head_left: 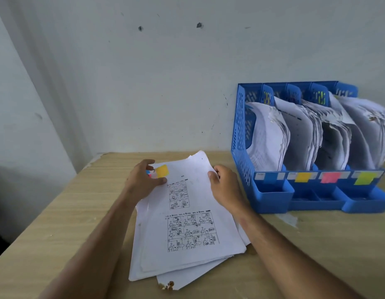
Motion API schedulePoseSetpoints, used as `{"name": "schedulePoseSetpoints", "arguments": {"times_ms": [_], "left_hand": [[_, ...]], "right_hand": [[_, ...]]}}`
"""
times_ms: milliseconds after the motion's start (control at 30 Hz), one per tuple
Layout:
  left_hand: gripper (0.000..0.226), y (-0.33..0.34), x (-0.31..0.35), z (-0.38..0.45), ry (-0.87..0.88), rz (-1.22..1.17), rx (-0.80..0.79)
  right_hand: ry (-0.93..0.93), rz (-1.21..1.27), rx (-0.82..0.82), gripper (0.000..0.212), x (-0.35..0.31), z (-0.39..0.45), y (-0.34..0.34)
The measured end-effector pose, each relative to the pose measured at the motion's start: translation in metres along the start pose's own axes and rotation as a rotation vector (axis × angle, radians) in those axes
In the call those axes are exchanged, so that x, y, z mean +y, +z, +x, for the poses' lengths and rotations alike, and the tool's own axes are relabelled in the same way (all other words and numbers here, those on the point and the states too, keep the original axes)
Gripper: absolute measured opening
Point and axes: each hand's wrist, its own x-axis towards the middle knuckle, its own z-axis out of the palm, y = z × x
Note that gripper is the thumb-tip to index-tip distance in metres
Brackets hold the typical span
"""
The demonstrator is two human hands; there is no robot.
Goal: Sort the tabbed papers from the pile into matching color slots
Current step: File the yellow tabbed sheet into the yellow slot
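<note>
A pile of white papers lies on the wooden table. The top sheet shows comic drawings and carries a yellow tab at its far left corner. Blue and pink tabs of lower sheets peek out under my left hand, whose thumb and fingers pinch the pile's far left corner. My right hand grips the top sheet's far right edge. A blue file rack stands at the right, its four slots full of papers and labelled blue, yellow, pink and green.
The wooden table meets a white wall behind, and its left edge drops off at the left. A torn paper scrap lies in front of the rack. Brown crumbs sit on the pile's lowest sheet near me.
</note>
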Motion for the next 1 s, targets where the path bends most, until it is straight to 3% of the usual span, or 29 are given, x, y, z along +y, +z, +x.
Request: {"name": "schedulePoseSetpoints", "arguments": {"times_ms": [100,233,300,433,567,667,733,900,1000], "left_hand": [[0.091,-0.004,0.001,0.0,-0.04,-0.009,-0.026],[0.032,-0.011,0.019,-0.004,0.051,-0.196,-0.061],[0.02,-0.016,0.032,-0.008,0.093,-0.282,-0.067],[0.023,-0.023,0.068,-0.021,0.205,-0.398,-0.043],[0.019,-0.022,0.109,-0.037,0.283,-0.468,0.024],[0.009,-0.016,0.142,-0.043,0.332,-0.486,0.031],[0.008,-0.011,0.167,-0.052,0.375,-0.486,-0.009],[0.015,0.014,0.225,-0.072,0.52,-0.482,-0.181],[0.016,0.035,0.25,-0.076,0.565,-0.48,-0.27]], "right_hand": [[-0.038,0.08,0.036,0.027,0.0,0.003,-0.002],[-0.089,0.16,0.139,0.015,-0.011,0.009,-0.011],[-0.114,0.179,0.186,0.011,-0.02,0.011,-0.019],[-0.095,0.285,0.192,0.009,-0.04,0.015,-0.047],[0.024,0.408,0.089,0.033,-0.054,0.015,-0.091],[0.058,0.448,0.082,0.033,-0.056,0.015,-0.13],[0.058,0.433,0.114,0.039,-0.057,0.013,-0.159],[0.114,0.404,0.264,0.023,-0.042,0.008,-0.217],[0.211,0.397,0.241,0.02,-0.028,0.009,-0.242]]}}
